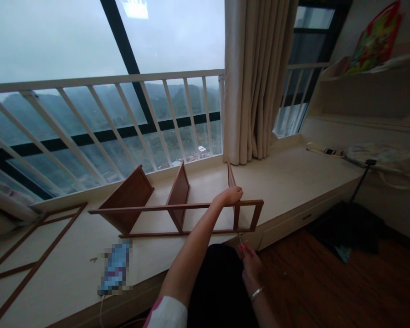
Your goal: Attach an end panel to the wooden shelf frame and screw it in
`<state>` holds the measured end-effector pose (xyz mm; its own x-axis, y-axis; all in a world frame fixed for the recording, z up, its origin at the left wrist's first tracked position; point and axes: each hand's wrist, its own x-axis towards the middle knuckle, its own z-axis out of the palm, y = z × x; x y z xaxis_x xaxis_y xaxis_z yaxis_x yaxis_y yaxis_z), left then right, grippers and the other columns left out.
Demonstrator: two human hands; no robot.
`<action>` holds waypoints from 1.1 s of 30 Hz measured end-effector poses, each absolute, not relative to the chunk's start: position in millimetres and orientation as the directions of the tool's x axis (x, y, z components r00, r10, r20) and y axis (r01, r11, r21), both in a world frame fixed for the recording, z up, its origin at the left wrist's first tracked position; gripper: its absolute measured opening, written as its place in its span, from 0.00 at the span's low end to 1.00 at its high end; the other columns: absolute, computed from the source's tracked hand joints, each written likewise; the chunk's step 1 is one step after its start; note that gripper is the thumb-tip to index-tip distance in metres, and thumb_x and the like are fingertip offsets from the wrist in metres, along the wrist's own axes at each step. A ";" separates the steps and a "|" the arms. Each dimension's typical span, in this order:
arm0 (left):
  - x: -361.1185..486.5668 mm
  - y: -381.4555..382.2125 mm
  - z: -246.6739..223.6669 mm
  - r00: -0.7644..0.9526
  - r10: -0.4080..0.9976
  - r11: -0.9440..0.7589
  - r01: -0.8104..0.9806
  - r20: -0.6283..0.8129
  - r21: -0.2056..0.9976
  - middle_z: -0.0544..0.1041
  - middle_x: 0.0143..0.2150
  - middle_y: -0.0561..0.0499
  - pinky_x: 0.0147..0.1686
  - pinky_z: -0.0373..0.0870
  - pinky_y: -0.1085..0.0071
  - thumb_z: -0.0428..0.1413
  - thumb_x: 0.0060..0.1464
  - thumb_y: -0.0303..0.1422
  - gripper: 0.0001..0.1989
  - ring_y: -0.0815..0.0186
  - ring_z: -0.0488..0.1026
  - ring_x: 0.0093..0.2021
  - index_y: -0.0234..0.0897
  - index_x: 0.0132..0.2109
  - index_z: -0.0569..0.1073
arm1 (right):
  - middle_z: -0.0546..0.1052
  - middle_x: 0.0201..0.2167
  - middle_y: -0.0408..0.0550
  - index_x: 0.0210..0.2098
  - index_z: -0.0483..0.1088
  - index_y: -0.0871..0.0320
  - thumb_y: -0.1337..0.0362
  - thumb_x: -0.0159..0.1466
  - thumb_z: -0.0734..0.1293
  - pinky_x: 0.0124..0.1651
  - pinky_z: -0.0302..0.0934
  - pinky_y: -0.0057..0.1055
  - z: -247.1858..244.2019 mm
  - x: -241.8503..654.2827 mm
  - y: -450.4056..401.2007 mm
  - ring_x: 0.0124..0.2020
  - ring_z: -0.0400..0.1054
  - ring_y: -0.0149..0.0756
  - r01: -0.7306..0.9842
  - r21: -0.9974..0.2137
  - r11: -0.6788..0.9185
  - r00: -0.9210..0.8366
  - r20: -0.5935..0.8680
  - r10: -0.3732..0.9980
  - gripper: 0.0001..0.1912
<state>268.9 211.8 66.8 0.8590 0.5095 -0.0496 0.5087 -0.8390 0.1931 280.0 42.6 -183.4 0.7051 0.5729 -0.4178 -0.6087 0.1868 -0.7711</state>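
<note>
A brown wooden shelf frame (181, 207) lies on its side on the pale window ledge, its boards standing up from the long rails. My left hand (229, 196) reaches over the upper rail, fingers wrapped round the board near the frame's right end. Below that end, my right hand (250, 259) is closed on a thin screwdriver (240, 238), whose tip meets the lower rail by the end crosspiece. A silvery bracelet circles my right wrist.
On the ledge (75, 255) lie a second brown frame (37, 263) at the left, a blurred blue item (116, 266) with a cable, and small hardware (93, 259). Behind stand a white railing (177, 123) and curtain (251, 82). A dark bag (348, 228) rests on the floor at right.
</note>
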 end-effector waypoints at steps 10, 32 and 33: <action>267.8 209.6 67.5 0.864 0.502 -0.849 0.501 -0.040 0.170 0.70 0.39 0.43 0.38 0.62 0.72 0.35 0.55 0.30 0.16 0.66 0.67 0.39 0.31 0.36 0.66 | 0.75 0.25 0.50 0.31 0.69 0.63 0.52 0.41 0.68 0.29 0.64 0.29 -176.0 277.6 41.3 0.27 0.70 0.37 -0.402 -0.914 0.053 0.721 -0.280 0.634 0.23; 268.4 206.2 68.5 0.871 0.489 -0.861 0.490 -0.040 0.135 0.70 0.39 0.42 0.37 0.61 0.72 0.36 0.55 0.29 0.16 0.65 0.67 0.39 0.30 0.37 0.67 | 0.73 0.28 0.49 0.26 0.71 0.56 0.55 0.53 0.60 0.39 0.54 0.31 -147.1 304.8 24.8 0.32 0.65 0.37 0.534 -0.830 -0.164 0.583 0.221 0.782 0.13; 268.2 206.1 68.5 0.867 0.496 -0.856 0.496 -0.041 0.145 0.70 0.39 0.42 0.37 0.61 0.72 0.35 0.55 0.29 0.16 0.65 0.67 0.39 0.30 0.37 0.67 | 0.74 0.27 0.49 0.25 0.71 0.55 0.55 0.52 0.62 0.39 0.54 0.31 -147.6 305.7 25.7 0.31 0.66 0.37 0.481 -0.862 -0.163 0.609 0.195 0.769 0.12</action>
<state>268.2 206.1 68.5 0.8674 0.4960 -0.0406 0.4963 -0.8561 0.1446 305.7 25.7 -147.6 0.6093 0.7686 0.1949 0.4807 -0.1626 -0.8617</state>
